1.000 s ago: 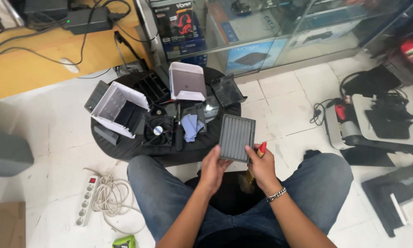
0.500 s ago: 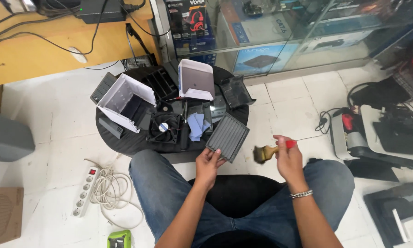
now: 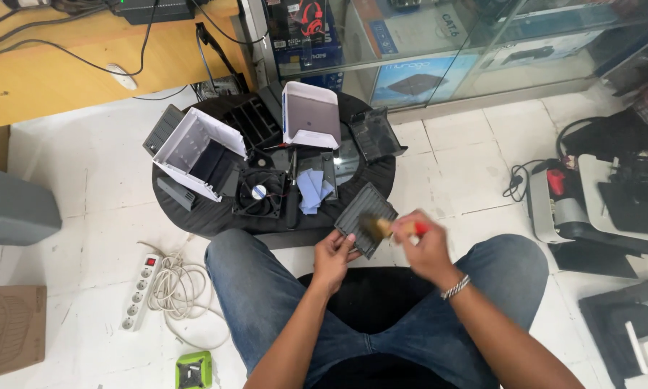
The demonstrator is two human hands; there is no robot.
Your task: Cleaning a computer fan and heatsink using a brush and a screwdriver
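Right hand (image 3: 426,245) has brought brush (image 3: 390,227) leftward onto grille (image 3: 364,216).

Glass cabinet (image 3: 439,50), top centre, serves as landmark. Inside it, at the left end, stands an upright dark box (image 3: 304,25) printed with a red headset picture. To that box's right, lower down behind the glass, lies a flat blue box (image 3: 410,81) showing a dark device on its face. Above the blue box, a pale label (image 3: 451,24) with dark lettering faces the glass. Far left of the cabinet and well below it, on the floor at the frame's edge, a brown cardboard piece (image 3: 10,328) lies flat. No lit screens are visible.
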